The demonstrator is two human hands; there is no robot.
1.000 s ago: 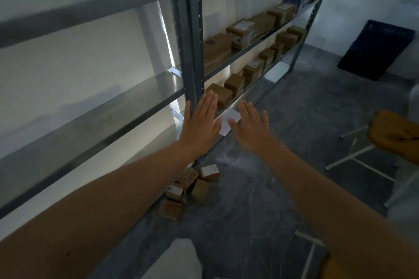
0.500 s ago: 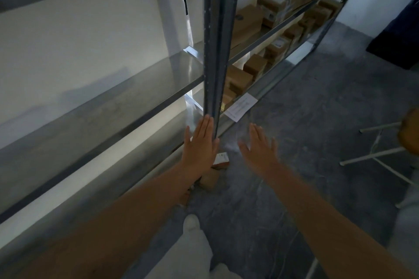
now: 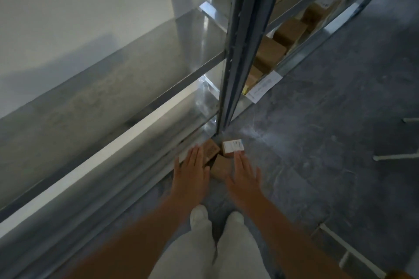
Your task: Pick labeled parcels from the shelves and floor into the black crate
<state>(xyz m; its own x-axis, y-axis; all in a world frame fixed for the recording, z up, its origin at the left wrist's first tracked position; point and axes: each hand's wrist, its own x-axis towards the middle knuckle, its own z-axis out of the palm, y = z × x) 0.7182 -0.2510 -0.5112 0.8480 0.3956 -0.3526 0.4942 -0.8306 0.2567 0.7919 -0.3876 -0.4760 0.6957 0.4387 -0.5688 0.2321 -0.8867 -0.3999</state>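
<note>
Both hands are low in the middle of the frame, palms down, above a small group of parcels on the grey floor [image 3: 317, 142]. The left hand [image 3: 191, 172] has its fingers straight and close together, and it holds nothing. It covers a part of a brown parcel [image 3: 212, 149] that lies just beside the foot of the shelf post [image 3: 240, 52]. The right hand [image 3: 243, 175] is also flat, the fingers straight with the thumb a little apart, and it holds nothing. Its fingertips reach the lower edge of the labeled parcel [image 3: 233, 146], which lies with the white label up, a little above the centre of the frame. It is not possible to tell whether either hand touches a parcel or only hangs over it. Between the two hands lies a second brown parcel [image 3: 221, 166], touching the other two.

In the upper right, more brown boxes [image 3: 269, 54] stand in a row on the low shelf behind the post. A white paper sheet [image 3: 264, 86] hangs over the edge of this shelf. At the bottom centre the person's legs in light trousers [image 3: 204, 251] are visible. At the right edge thin white tubes [image 3: 394, 156] lie close to the floor.
</note>
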